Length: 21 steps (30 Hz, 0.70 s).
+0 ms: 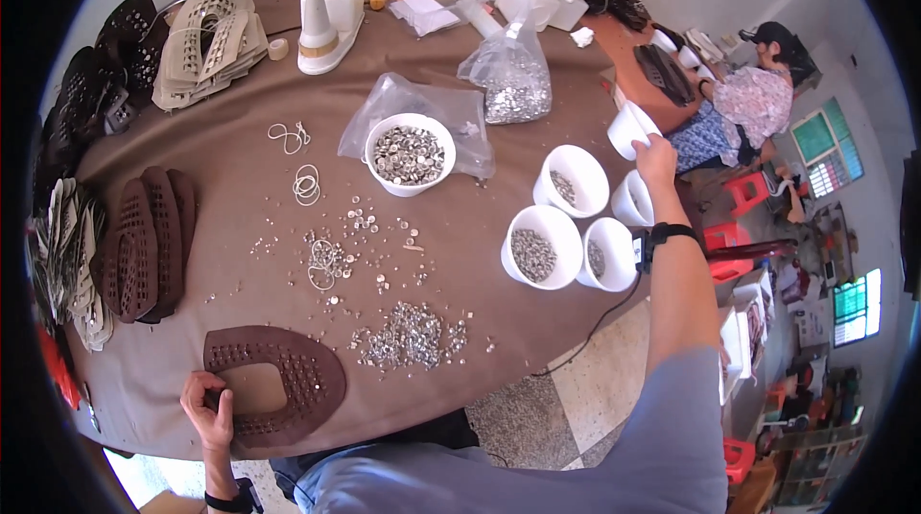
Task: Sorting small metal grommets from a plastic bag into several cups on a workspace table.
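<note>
A dark brown U-shaped shoe upper with rows of small holes and studs lies at the table's near left edge. My left hand is closed at its open left end, fingers curled and thumb along the edge. Far to the right, my right hand grips the rim of a white plastic cup, which is tilted; its contents are hidden. Beside it stand more white cups, one holding small metal studs. A loose heap of shiny studs sits right of the upper.
A white tub of studs stands mid-table on a clear bag, near a bag of silvery pieces. Stacked brown uppers and beige uppers lie left. Rubber bands are scattered about. A co-worker sits at the right.
</note>
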Motion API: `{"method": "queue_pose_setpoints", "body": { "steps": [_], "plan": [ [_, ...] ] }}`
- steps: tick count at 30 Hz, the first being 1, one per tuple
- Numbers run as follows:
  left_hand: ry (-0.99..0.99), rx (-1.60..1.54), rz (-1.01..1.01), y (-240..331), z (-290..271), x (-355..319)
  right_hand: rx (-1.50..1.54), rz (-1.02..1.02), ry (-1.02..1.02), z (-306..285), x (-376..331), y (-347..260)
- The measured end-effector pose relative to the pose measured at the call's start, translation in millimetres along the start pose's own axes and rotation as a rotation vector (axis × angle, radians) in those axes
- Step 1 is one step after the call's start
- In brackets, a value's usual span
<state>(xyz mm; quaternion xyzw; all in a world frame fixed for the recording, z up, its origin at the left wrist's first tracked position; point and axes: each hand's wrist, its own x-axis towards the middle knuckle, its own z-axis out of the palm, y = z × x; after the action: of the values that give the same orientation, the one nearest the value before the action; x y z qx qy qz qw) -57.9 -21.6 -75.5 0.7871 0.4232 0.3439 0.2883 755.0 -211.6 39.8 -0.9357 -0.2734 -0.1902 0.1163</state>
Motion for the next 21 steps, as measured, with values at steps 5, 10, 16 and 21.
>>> {"method": "queue_pose_setpoints", "body": {
  "steps": [5, 10, 16, 21],
  "plan": [
    [0.009, 0.085, 0.002, 5.8, 2.4, 0.1, -0.085, 0.158, -0.153, 51.7, 21.6, -5.5],
    [-0.011, 0.090, 0.009, 0.9, 7.1, 0.9, -0.124, 0.142, -0.273, 71.8, 40.6, 17.0],
    [-0.004, 0.092, 0.025, 4.7, 6.2, 3.4, -0.185, 0.093, -0.306, 22.6, 9.8, -21.0],
    [-0.006, 0.089, -0.005, 5.1, 2.6, 0.5, -0.091, -0.013, -0.336, -7.6, -10.4, -47.8]
  ]
}}
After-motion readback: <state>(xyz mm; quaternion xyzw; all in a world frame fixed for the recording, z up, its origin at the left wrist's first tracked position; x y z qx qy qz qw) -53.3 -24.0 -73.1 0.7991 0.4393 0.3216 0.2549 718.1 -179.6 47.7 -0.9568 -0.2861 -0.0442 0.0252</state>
